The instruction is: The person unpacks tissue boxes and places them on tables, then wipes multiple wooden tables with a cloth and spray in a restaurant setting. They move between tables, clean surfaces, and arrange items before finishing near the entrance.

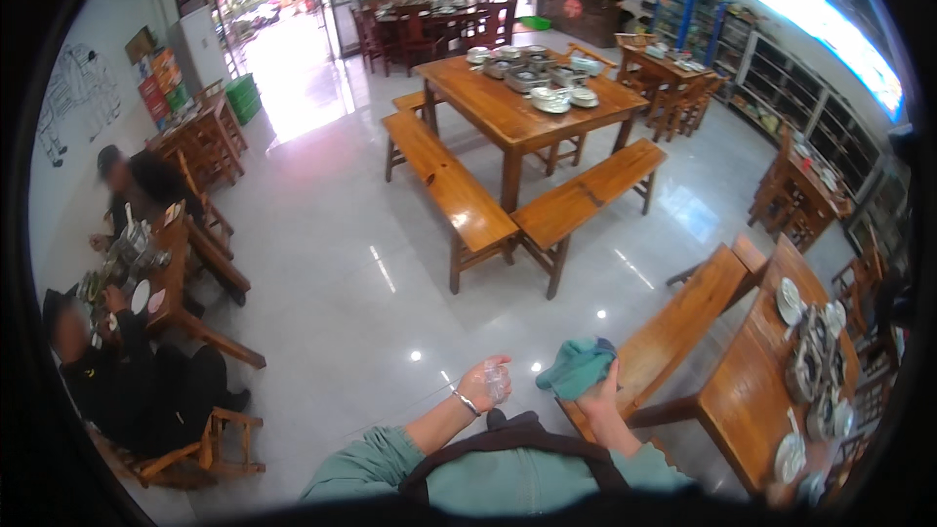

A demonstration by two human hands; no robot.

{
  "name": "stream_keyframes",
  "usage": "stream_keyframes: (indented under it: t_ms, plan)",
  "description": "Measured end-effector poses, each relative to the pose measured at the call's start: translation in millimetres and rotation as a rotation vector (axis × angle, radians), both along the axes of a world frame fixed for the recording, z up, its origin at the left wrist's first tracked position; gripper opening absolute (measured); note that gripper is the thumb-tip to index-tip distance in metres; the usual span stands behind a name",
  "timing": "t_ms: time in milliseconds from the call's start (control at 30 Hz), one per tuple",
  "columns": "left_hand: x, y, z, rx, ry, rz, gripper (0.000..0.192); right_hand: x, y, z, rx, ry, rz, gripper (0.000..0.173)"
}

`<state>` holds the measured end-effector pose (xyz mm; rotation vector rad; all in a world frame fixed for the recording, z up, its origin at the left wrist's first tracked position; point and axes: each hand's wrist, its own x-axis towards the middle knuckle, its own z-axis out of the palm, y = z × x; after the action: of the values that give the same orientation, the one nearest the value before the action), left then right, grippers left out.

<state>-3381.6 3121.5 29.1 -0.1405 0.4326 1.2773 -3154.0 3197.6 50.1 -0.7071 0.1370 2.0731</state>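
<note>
My left hand point(479, 384), with a silver bracelet at the wrist, is closed around a small clear cup point(495, 382); glass or plastic, I cannot tell. To its right, a folded green cloth point(575, 369) with a dark edge is held up in my right hand point(606, 399). Both hands are in front of my body, above the grey tiled floor point(329, 293). Closest to my right hand is a long wooden bench point(681, 329), which runs alongside a wooden table point(754, 351) set with stacked white dishes point(790, 457) and metal pots point(805, 366).
Ahead stands a square wooden table point(505, 117) with dishes and metal stoves, flanked by benches point(446, 183). Two people point(139, 373) sit at a table point(172, 263) on the left, a wooden chair point(212, 446) near them. Green crates point(244, 99) stand by the bright doorway.
</note>
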Motion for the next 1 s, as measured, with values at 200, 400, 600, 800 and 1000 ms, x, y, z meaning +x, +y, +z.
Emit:
stream_keyframes:
  t_ms: [200,400,600,800,1000]
  plan:
    - [-89,14,-13,-0.125,0.081,0.283,0.018,-91,116,-54,0.182,-0.115,0.586,0.046]
    - [-189,15,-53,-0.373,0.167,0.605,0.021,-242,218,-44,0.201,-0.112,0.712,0.041]
    - [-307,74,-80,-0.422,0.024,0.722,0.015,-375,323,-47,0.259,-0.324,0.586,0.039]
    - [-423,143,-18,-0.495,0.151,0.735,0.015,-456,424,16,0.573,-0.502,0.246,0.051]
    - [-518,231,-46,-0.347,0.129,0.561,0.014,-409,585,47,0.831,-1.409,0.23,0.058]
